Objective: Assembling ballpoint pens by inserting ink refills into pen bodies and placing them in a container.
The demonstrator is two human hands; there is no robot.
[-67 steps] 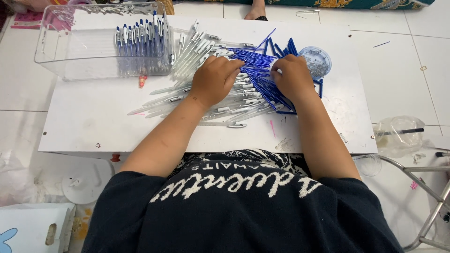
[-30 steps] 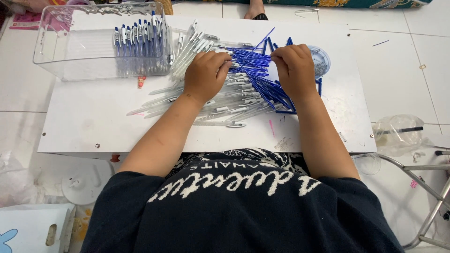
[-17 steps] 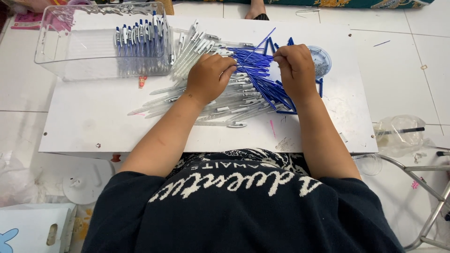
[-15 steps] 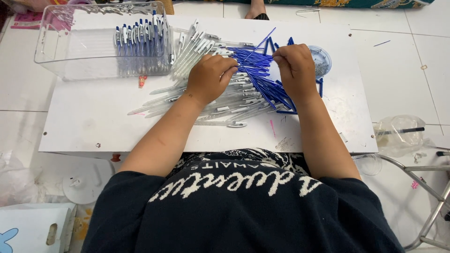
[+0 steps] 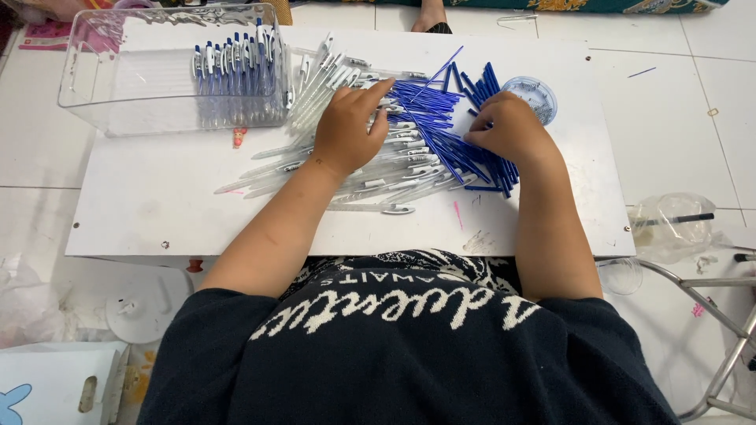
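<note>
Head view: left hand (image 5: 346, 130) flat, grip open; right hand (image 5: 508, 130) curled, grip unclear, on blue refills (image 5: 441, 134).

Bright, even light; sharp, faint shadows

Head view, looking down at a white rectangular board (image 5: 142, 205) over a white tiled floor. My left hand (image 5: 350, 126) rests palm-down on a heap of clear plastic pen barrels (image 5: 370, 177). My right hand (image 5: 512, 130) lies on a fan of thin blue ink refills (image 5: 441, 118), fingers curled among them. A clear rectangular plastic bin (image 5: 102, 86) at the board's far left corner holds a row of assembled blue-and-white pens (image 5: 232, 67). A small round clear lid (image 5: 535, 90) sits just beyond my right hand.
</note>
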